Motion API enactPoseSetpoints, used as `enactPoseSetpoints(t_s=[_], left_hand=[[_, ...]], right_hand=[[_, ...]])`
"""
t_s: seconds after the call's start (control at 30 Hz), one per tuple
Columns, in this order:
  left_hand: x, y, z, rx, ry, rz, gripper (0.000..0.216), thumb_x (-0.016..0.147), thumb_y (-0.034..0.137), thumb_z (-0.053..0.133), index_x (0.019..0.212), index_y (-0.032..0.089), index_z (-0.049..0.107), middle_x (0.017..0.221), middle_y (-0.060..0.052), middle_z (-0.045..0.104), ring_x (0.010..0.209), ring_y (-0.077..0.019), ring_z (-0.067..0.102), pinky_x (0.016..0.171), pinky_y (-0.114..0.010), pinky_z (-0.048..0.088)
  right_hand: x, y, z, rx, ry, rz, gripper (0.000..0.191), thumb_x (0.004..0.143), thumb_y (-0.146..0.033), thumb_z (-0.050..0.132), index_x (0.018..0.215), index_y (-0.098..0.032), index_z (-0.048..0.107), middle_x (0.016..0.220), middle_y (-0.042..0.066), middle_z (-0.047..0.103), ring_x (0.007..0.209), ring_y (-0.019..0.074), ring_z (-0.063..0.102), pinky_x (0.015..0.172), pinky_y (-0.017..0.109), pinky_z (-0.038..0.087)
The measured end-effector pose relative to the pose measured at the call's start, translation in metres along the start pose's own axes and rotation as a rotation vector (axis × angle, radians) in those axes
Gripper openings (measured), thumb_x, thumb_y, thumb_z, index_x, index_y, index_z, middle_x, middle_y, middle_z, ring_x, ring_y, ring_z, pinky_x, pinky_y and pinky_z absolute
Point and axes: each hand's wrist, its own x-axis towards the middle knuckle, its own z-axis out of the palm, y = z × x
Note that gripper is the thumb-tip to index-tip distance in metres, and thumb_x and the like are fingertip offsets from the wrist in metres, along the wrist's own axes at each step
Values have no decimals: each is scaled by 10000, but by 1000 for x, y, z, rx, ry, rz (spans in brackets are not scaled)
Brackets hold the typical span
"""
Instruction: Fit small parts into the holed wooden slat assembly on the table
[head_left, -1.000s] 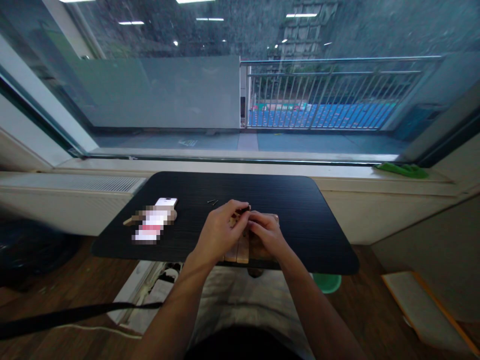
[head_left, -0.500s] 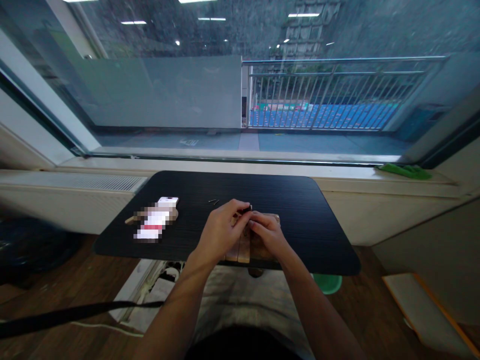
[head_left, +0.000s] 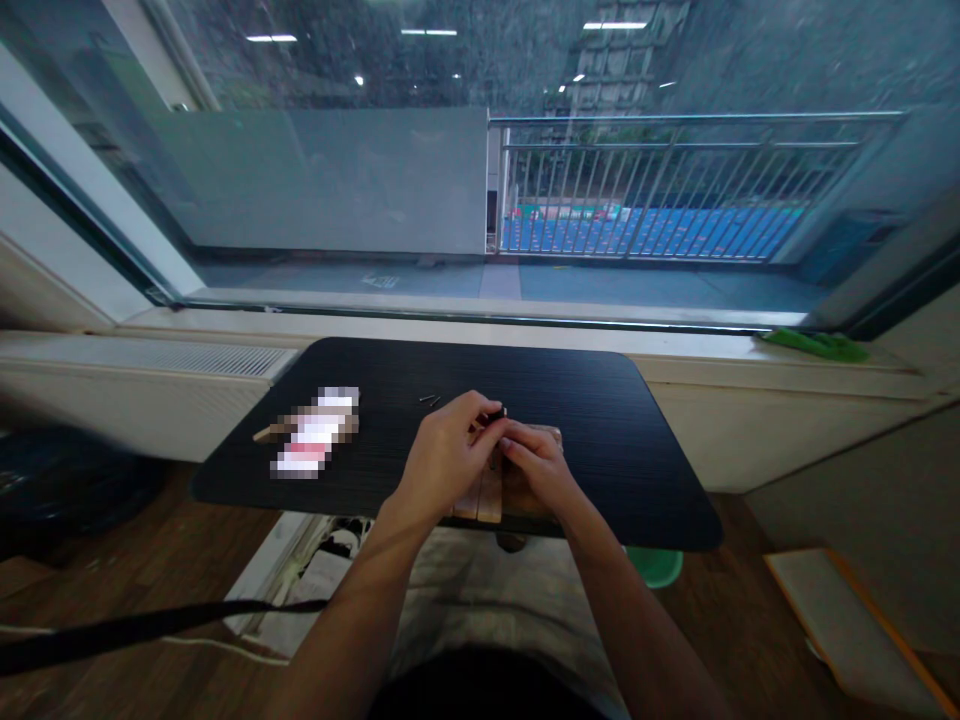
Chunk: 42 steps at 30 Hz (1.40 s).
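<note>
My left hand (head_left: 444,458) and my right hand (head_left: 538,466) meet over a wooden piece (head_left: 487,497) made of slats near the front edge of the black table (head_left: 600,400). Both hands have their fingers pinched together around a small dark object (head_left: 495,413) held between them above the wood. I cannot make out what this object is. The wood lies mostly hidden under the hands.
Two small screws or nails (head_left: 429,400) lie just behind my hands. A blurred-out flat item (head_left: 313,445) rests on the table's left, over a thin wooden stick (head_left: 264,434). A window sill with a green cloth (head_left: 817,344) runs behind. A green bucket (head_left: 656,565) stands under the table.
The hands stay pinched together over the wood; only the view has shifted slightly.
</note>
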Motion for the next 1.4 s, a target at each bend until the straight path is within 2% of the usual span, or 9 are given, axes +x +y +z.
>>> enactPoseSetpoints(t_s=[0.23,0.43,0.67,0.93,1.07,1.23,1.4], left_hand=[[-2,-2,0,-27,-27,29,121,889,182,649,1006,196,678,932,-37,764,793,-172,719,757,-292,569],[-3,-1,0,-45,-22,26,132,882,180,636,1003,204,685,934,-35,769,807,-176,730,776,-296,584],[-4,-2,0,-72,-28,11,150,878,169,634,1014,197,691,959,-39,781,812,-172,738,765,-284,586],[-4,1,-2,-99,-66,0,187,889,156,599,1044,201,693,1020,-55,788,925,-192,751,838,-311,587],[-5,0,-2,-97,-33,21,202,877,143,600,1041,200,702,990,-52,786,887,-185,746,812,-303,590],[-4,-1,-1,-91,23,65,157,873,151,612,988,193,709,1000,-64,770,927,-193,725,867,-323,588],[-3,-2,-1,-81,33,77,117,879,194,657,986,185,704,986,-72,762,915,-197,719,859,-331,592]], right_hand=[[0,-8,2,35,-5,40,171,844,-299,647,909,-229,790,971,35,788,889,203,697,856,332,539],[0,-6,4,81,11,83,171,816,-322,668,891,-214,776,892,27,776,835,194,680,785,310,535],[0,-8,2,31,7,28,183,839,-314,651,916,-219,786,955,40,783,869,200,693,827,332,544],[0,-4,1,7,29,-10,174,843,-292,647,897,-235,802,958,41,786,865,201,697,838,338,551],[1,-7,1,14,25,-20,164,842,-297,650,871,-233,799,954,42,779,838,193,690,819,327,552],[1,-10,1,-3,-10,7,170,854,-339,657,875,-229,785,903,33,765,819,190,675,784,315,551],[0,-7,4,37,27,26,192,835,-383,677,866,-221,776,863,31,755,787,182,659,726,298,537]])
